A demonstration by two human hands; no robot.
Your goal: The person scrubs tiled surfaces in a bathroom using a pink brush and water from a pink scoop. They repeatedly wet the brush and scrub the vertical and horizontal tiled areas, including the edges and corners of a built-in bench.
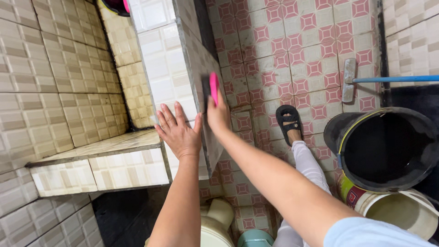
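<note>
My left hand (177, 131) is spread flat, fingers apart, against the white tiled face of a low partition wall (164, 68). My right hand (218, 114) grips a pink-handled scrub brush (213, 88) and presses it on the grey side face of that same wall. Both arms reach forward from the lower edge of the view. My leg in light trousers and a foot in a black sandal (289, 121) stand on the red-patterned floor tiles (302, 55).
A black bucket (347, 132) sits at right above a cream bucket (398, 212). A blue-handled floor wiper (350, 82) lies on the floor. A tiled ledge (96, 151) juts out at left. A cream toilet (215, 224) is below.
</note>
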